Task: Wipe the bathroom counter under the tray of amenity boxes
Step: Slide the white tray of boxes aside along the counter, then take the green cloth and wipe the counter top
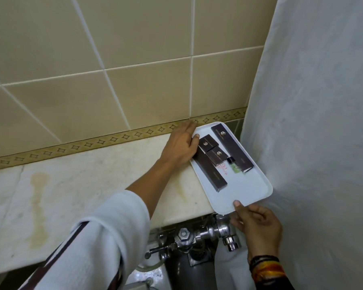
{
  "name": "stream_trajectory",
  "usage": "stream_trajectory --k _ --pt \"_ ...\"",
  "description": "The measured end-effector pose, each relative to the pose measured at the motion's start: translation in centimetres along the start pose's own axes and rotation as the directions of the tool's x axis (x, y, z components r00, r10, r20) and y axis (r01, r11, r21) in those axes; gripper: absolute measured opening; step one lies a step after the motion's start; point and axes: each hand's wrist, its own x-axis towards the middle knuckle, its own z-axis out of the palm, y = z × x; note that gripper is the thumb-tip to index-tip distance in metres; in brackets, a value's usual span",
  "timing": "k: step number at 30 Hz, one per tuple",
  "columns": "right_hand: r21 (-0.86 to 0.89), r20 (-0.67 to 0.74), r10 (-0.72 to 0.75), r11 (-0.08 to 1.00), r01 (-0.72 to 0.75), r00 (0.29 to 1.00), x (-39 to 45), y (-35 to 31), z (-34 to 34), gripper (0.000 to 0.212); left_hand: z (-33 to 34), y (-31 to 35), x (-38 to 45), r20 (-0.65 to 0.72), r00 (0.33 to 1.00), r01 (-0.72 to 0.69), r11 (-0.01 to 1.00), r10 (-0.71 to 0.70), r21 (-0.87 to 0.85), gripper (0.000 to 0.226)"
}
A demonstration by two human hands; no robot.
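White rectangular plastic tray [247, 185] is pinched at near corner by right hand [258, 225], thumb on top; far edge gripped by left hand [181, 145]. Dark amenity boxes [213, 158] just right of left thumb carry a hexagon logo; text unreadable. Tray overhangs stained cream marble counter [76, 191].

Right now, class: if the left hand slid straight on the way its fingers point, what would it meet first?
Probably the patterned tile border at the wall's foot; the left hand almost touches it.
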Motion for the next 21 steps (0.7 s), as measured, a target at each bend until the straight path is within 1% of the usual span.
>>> stream_trajectory --k 1,2,3,4,5,6,7,8,9,10,11,13,14,16,21 --pt "-0.158 -0.035 -0.134 0.979 0.127 0.990 -1.0 -0.4 0.2 0.031 -0.3 -0.4 -0.8 -0.027 0.998 -0.053 0.997 0.055 0.062 0.055" --pt "-0.319 -0.018 -0.293 0.908 0.272 0.956 -2.0 -0.9 0.4 0.029 -0.7 -1.0 -1.5 -0.045 0.994 -0.089 0.988 0.096 0.122 0.057" --pt "-0.419 0.053 -0.453 0.799 0.432 0.890 -3.0 -1.4 0.9 0.026 -1.2 -1.5 -2.5 -0.061 0.991 -0.108 0.978 0.120 0.178 0.058" --pt "-0.464 0.159 -0.579 0.671 0.578 0.800 -3.6 -1.8 1.5 0.027 -1.7 -2.1 -3.4 -0.073 0.989 -0.110 0.968 0.129 0.225 0.060" --pt "-0.493 0.280 -0.648 0.536 0.685 0.708 -3.8 -2.0 2.5 0.034 -2.3 -2.7 -4.4 -0.082 0.989 -0.098 0.959 0.124 0.266 0.061" --pt "-0.522 0.397 -0.671 0.396 0.755 0.627 -3.8 -2.1 3.7 0.046 -2.9 -3.3 -5.4 -0.094 0.990 -0.072 0.952 0.104 0.298 0.062" --pt "-0.553 0.492 -0.666 0.259 0.792 0.561 -3.7 -2.1 5.0 0.057 -3.7 -4.0 -6.5 -0.109 0.991 -0.037 0.947 0.075 0.319 0.063" --pt "-0.579 0.564 -0.646 0.135 0.804 0.515 -3.7 -2.0 6.5 0.065 -4.6 -4.6 -7.7 -0.123 0.991 0.000 0.944 0.043 0.331 0.064" --pt "-0.593 0.617 -0.617 0.045 0.804 0.489 -3.6 -2.0 7.8 0.069 -5.5 -5.2 -8.8 -0.132 0.991 0.033 0.943 0.012 0.332 0.064" --pt "-0.597 0.655 -0.585 -0.015 0.802 0.477 -3.6 -1.8 9.1 0.071 -6.4 -5.7 -10.0 -0.143 0.990 0.063 0.942 -0.016 0.331 0.065" --pt "-0.593 0.683 -0.563 -0.055 0.804 0.465 -4.1 -1.7 10.4 0.072 -7.6 -6.3 -11.6 -0.163 0.986 0.096 0.940 -0.043 0.329 0.065" --pt "-0.590 0.715 -0.524 -0.099 0.802 0.462 -5.3 -1.6 12.4 0.073 -9.7 -7.4 -14.5 -0.205 0.974 0.155 0.938 -0.093 0.310 0.065" --pt "-0.577 0.734 -0.510 -0.120 0.808 0.449 -6.9 -1.5 13.5 0.073 -11.1 -8.1 -16.5 -0.232 0.965 0.191 0.935 -0.122 0.299 0.064" --pt "-0.532 0.771 -0.494 -0.153 0.833 0.402 -10.6 -1.1 15.4 0.072 -13.8 -9.7 -20.5 -0.278 0.946 0.245 0.928 -0.165 0.282 0.064" --pt "-0.406 0.837 -0.465 -0.173 0.897 0.289 -21.4 1.3 20.6 0.067 -20.0 -14.1 -29.9 -0.384 0.881 0.379 0.897 -0.274 0.229 0.065"
